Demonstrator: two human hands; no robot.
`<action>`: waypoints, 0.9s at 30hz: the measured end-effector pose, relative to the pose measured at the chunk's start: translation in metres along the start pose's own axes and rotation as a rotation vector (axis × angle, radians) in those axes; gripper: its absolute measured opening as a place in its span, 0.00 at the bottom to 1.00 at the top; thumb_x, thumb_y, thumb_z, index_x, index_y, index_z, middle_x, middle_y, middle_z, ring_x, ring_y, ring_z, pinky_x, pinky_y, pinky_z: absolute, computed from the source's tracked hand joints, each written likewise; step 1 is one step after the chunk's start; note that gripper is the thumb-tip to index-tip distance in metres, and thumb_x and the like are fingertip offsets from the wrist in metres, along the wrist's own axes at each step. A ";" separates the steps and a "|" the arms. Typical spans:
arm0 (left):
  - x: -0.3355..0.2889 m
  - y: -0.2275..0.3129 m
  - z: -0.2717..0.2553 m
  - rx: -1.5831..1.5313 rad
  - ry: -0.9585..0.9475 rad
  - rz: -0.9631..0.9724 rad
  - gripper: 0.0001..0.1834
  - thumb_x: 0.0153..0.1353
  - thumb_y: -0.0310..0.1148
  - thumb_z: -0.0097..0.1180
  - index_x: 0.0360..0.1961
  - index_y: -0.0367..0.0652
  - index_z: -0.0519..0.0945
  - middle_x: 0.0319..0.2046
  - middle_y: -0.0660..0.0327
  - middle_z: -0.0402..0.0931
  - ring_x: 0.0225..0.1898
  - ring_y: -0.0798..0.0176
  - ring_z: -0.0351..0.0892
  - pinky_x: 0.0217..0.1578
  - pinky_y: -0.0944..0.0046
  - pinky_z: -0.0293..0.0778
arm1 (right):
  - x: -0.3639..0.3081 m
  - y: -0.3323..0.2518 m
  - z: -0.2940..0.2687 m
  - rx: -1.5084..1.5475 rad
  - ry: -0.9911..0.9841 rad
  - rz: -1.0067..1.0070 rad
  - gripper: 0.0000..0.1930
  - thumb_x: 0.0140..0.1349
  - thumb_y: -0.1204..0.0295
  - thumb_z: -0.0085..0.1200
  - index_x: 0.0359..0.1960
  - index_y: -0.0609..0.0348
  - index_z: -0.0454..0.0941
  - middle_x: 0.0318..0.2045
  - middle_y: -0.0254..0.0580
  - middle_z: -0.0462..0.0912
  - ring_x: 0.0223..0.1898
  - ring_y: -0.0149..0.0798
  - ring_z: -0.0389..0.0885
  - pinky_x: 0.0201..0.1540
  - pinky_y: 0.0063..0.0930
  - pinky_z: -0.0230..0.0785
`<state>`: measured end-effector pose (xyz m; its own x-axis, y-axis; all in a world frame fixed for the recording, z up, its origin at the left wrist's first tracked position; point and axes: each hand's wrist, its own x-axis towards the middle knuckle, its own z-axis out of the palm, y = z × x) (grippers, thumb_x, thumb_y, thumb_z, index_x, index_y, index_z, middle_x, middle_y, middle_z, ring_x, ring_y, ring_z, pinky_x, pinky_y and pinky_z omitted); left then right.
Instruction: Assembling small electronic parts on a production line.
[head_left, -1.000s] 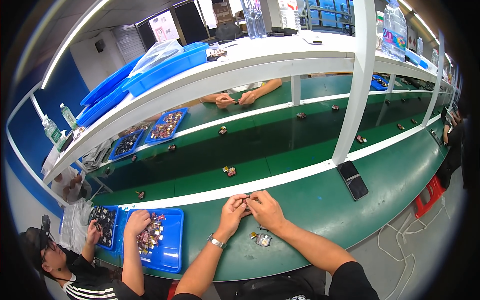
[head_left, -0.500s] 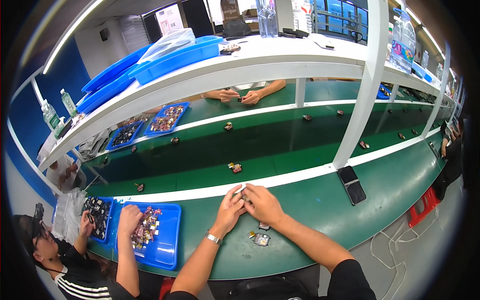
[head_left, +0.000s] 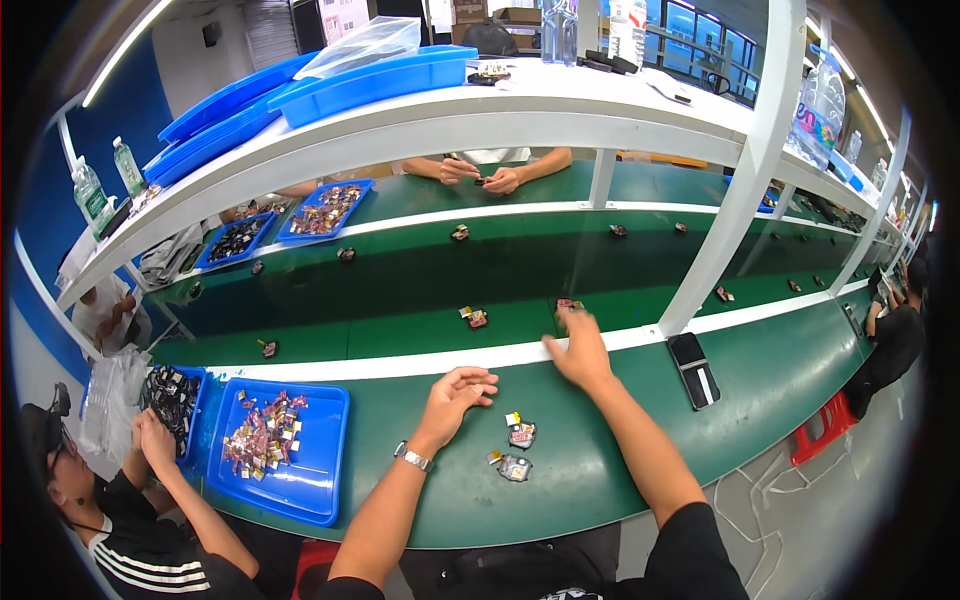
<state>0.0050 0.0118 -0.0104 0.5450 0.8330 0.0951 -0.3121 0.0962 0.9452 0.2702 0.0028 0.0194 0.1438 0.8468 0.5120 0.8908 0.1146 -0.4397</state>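
Two small parts [head_left: 517, 450] lying on the desk [head_left: 600, 470] near the hands. Two blue trays [head_left: 318, 470] at the near left, two more blue trays [head_left: 335, 205] across the belt. One black phone [head_left: 693, 369] beside the white post [head_left: 735, 190]. One red stool [head_left: 825, 428] on the floor. Two clear bottles [head_left: 105, 180] at the left shelf end.
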 end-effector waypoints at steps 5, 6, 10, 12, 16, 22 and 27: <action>0.000 -0.002 0.008 0.155 -0.042 0.002 0.12 0.65 0.24 0.52 0.49 0.34 0.76 0.47 0.52 0.80 0.43 0.65 0.80 0.42 0.65 0.77 | -0.064 -0.060 -0.048 0.074 -0.590 0.290 0.22 0.53 0.53 0.65 0.34 0.62 0.81 0.30 0.52 0.85 0.35 0.56 0.84 0.41 0.45 0.76; -0.001 -0.003 0.007 0.199 -0.050 0.003 0.12 0.65 0.24 0.52 0.49 0.34 0.77 0.46 0.53 0.80 0.42 0.67 0.79 0.42 0.66 0.77 | -0.074 -0.069 -0.049 0.042 -0.616 0.257 0.23 0.53 0.52 0.65 0.34 0.63 0.81 0.31 0.53 0.85 0.36 0.56 0.84 0.41 0.45 0.76; -0.003 -0.004 0.013 0.338 -0.067 0.004 0.12 0.65 0.24 0.53 0.49 0.35 0.78 0.45 0.56 0.81 0.43 0.69 0.79 0.42 0.68 0.76 | -0.090 -0.094 -0.041 0.007 -0.612 0.210 0.23 0.55 0.60 0.64 0.43 0.66 0.73 0.34 0.60 0.83 0.40 0.59 0.82 0.44 0.48 0.75; -0.006 -0.002 0.014 0.391 -0.053 0.035 0.12 0.64 0.24 0.54 0.48 0.35 0.78 0.44 0.56 0.81 0.45 0.68 0.79 0.44 0.69 0.76 | -0.084 -0.093 -0.031 0.097 -0.557 0.112 0.22 0.54 0.66 0.63 0.46 0.66 0.71 0.35 0.59 0.82 0.41 0.59 0.82 0.44 0.48 0.74; -0.008 0.010 0.014 0.667 -0.047 0.102 0.13 0.63 0.24 0.55 0.48 0.32 0.79 0.44 0.55 0.82 0.45 0.68 0.81 0.47 0.66 0.76 | -0.071 -0.073 -0.004 0.305 -0.401 -0.111 0.24 0.53 0.78 0.58 0.54 0.62 0.69 0.36 0.49 0.82 0.39 0.53 0.82 0.43 0.42 0.74; -0.011 0.010 0.008 0.661 -0.019 0.089 0.12 0.60 0.29 0.59 0.43 0.35 0.82 0.29 0.62 0.82 0.29 0.72 0.76 0.34 0.70 0.74 | -0.062 -0.073 -0.007 0.551 -0.530 0.051 0.24 0.51 0.80 0.56 0.54 0.59 0.71 0.35 0.46 0.81 0.39 0.49 0.81 0.46 0.40 0.74; -0.011 0.018 0.018 0.805 -0.064 0.039 0.11 0.60 0.30 0.60 0.42 0.37 0.82 0.24 0.64 0.76 0.23 0.74 0.67 0.26 0.69 0.67 | -0.070 -0.065 -0.005 0.305 -0.258 -0.183 0.19 0.53 0.78 0.57 0.49 0.60 0.75 0.32 0.46 0.79 0.36 0.49 0.80 0.45 0.40 0.74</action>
<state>0.0074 -0.0057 0.0108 0.5961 0.7928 0.1274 0.3108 -0.3741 0.8738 0.2047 -0.0661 0.0156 -0.1520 0.8958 0.4177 0.7177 0.3906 -0.5765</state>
